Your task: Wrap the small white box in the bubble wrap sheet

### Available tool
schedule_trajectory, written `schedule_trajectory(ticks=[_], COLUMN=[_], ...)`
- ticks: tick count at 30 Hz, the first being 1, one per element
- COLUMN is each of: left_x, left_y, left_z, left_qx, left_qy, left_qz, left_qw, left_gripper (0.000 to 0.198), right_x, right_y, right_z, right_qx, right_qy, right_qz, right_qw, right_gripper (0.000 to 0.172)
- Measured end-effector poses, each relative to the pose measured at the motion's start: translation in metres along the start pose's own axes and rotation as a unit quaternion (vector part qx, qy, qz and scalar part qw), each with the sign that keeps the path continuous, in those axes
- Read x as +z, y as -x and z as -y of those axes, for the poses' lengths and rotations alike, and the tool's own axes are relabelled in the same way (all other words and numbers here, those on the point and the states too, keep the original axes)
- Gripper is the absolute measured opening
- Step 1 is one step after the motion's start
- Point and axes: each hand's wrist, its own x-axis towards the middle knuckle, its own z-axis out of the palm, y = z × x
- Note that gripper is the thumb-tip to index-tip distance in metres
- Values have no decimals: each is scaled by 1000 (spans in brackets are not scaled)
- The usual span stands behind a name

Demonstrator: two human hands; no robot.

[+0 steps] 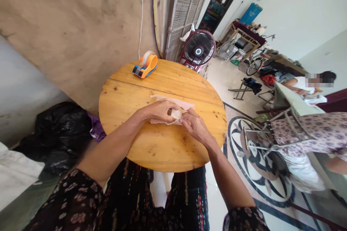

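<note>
A small pale box (176,114) with printed lines on its end stands over a thin, pinkish-white wrapping sheet (173,99) on the round wooden table (162,151). My left hand (160,111) curls around the box from the left, thumb and fingers on its sides. On the right, my right hand (193,123) has its fingers bent at the sheet's edge, close against the box. Its fingertips are partly hidden, but they look closed on the sheet. An orange and blue tape dispenser (146,65) with a roll of clear tape stands near the table's far edge.
Beyond the table is a dark red fan (198,51). Black plastic bags (59,133) lie at the left, beside a wooden board (81,18). Off to the right, a person (300,83) sits at another table; another person in patterned clothing (311,130) is nearer.
</note>
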Motion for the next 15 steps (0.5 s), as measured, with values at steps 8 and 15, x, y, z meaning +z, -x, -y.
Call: schedule_trajectory(ticks=[8, 15], left_x=[0, 0], left_y=[-1, 0], left_z=[3, 3], left_qx=[-53, -23], left_qy=[-14, -1], left_qz=[-11, -26], left_qw=[998, 999], left_gripper=[41, 37], right_x=[-2, -3], right_y=[7, 12], right_z=[-2, -1], right_qx=[5, -18], right_qy=[-46, -40], right_qz=[57, 94], right_qw=[997, 995], right_gripper=[16, 17])
